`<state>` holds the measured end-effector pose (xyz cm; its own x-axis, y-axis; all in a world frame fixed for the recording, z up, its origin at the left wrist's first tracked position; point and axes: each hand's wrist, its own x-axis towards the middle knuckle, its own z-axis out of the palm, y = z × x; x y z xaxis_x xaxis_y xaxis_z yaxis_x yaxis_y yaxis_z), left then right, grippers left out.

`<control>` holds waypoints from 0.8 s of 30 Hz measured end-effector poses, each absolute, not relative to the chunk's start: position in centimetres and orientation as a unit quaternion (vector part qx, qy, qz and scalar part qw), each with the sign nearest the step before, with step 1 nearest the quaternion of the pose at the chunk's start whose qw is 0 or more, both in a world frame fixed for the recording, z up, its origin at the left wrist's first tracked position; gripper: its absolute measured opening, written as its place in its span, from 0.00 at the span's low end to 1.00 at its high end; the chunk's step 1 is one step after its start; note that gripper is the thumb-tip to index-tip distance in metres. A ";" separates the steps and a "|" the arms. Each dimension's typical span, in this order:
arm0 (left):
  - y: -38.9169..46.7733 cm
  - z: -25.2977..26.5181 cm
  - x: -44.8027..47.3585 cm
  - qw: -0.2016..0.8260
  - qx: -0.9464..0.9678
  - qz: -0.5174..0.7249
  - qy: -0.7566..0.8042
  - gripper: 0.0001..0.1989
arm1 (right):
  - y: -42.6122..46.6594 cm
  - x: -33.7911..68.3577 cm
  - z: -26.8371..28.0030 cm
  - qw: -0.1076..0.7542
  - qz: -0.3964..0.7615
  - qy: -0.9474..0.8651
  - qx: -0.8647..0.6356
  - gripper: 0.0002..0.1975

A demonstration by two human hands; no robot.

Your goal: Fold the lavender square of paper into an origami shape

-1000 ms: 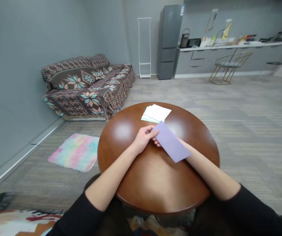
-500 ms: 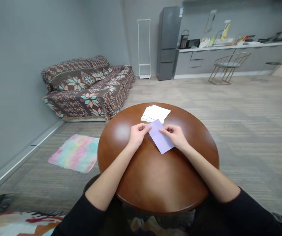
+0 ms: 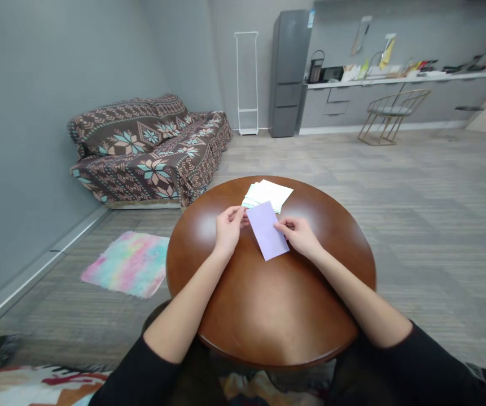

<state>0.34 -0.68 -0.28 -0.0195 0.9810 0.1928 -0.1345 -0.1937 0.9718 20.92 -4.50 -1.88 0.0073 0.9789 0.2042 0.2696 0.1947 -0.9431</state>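
Observation:
A rectangular sheet of purple paper (image 3: 268,232) is held tilted above the round brown table (image 3: 263,316). My right hand (image 3: 302,234) pinches its right edge between thumb and fingers. At the upper left corner of the sheet is my left hand (image 3: 228,228), thumb and fingers drawn together at the very edge; some fingertips are partly hidden beside the paper. Just beyond the purple sheet, a fanned stack of white and pale sheets (image 3: 270,192) lies on the table, its near edge partly covered by the purple paper.
To the left stands a sofa (image 3: 149,149) under a patterned cover, with a fluffy pastel rug (image 3: 128,264) on the floor nearby. A grey fridge (image 3: 288,73), a white rack (image 3: 248,110), a kitchen counter (image 3: 344,104) and a gold-framed chair (image 3: 390,113) are along the back.
The purple paper has shifted left and turned more upright. My left hand has slid left, its thumb moving off the paper's face to the corner. My right hand stays at the right edge.

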 end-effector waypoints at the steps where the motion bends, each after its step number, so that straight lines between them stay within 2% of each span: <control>1: -0.8 -0.3 0.4 0.470 0.511 0.588 0.414 0.16 | -4.4 21.0 -1.9 0.496 0.363 -0.591 -0.522 0.19; 4: -1.7 -0.3 0.9 0.486 0.557 0.551 0.388 0.17 | -4.5 21.0 -1.8 0.533 0.345 -0.562 -0.530 0.21; 7: -2.7 -0.3 1.7 0.582 0.587 0.445 0.344 0.23 | -4.7 20.6 -1.4 0.546 0.346 -0.558 -0.521 0.22; 11: -3.6 -0.1 2.2 0.693 0.564 0.352 0.278 0.32 | -5.1 19.6 -1.1 0.542 0.422 -0.560 -0.464 0.25; 15: -3.5 0.2 1.8 0.706 0.546 0.351 0.281 0.28 | -5.3 19.1 -1.0 0.526 0.467 -0.567 -0.428 0.26; 18: -2.8 0.4 1.2 0.707 0.495 0.380 0.332 0.25 | -5.3 19.6 -0.9 0.527 0.471 -0.561 -0.432 0.21; 24: -1.6 -0.4 0.3 0.672 0.493 0.407 0.374 0.18 | -5.1 21.4 -0.3 0.520 0.413 -0.549 -0.508 0.17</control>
<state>0.33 -1.58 -0.35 0.3892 0.9155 -0.1023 -0.1782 0.1838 0.9667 21.43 -5.11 -0.32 0.0571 0.9870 0.1504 0.1286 0.1421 -0.9815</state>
